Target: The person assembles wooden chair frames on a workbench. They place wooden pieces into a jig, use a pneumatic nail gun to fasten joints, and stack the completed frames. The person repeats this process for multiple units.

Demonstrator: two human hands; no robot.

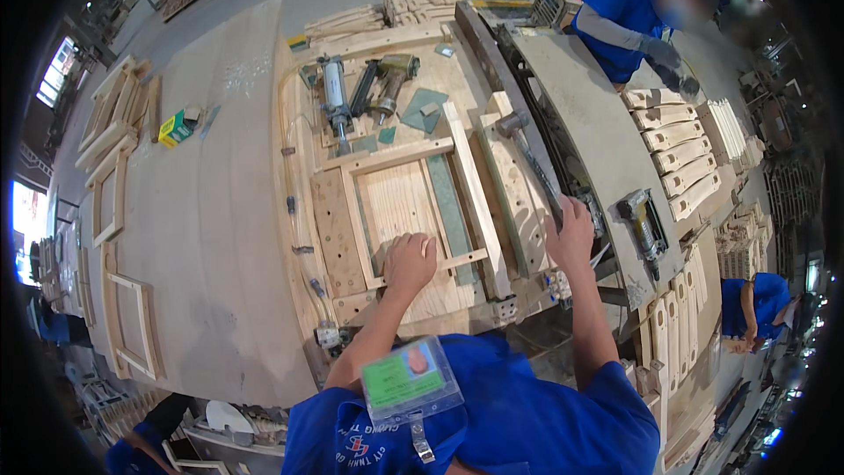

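Note:
On the workbench in front of me lies a pale wooden frame [400, 157], set in a jig around a wide pine panel [396, 198]. My left hand [410, 266] is closed over the frame's near rail, its fingers curled and partly hidden. To the right, my right hand [571, 230] is closed around the lower end of a hammer's [533, 155] dark handle. The hammer's head points away from me, over a holed wooden block [512, 178]. A loose-ended wooden bar [475, 202] runs between the frame and that block.
Two nail guns [334, 97] [391, 88] lie beyond the frame; another nail gun [644, 233] rests on the right-hand table. A green-and-yellow box [178, 127] and wooden frames [132, 321] are on the left board. At the far right stands a co-worker [620, 22] beside stacked slats [677, 154].

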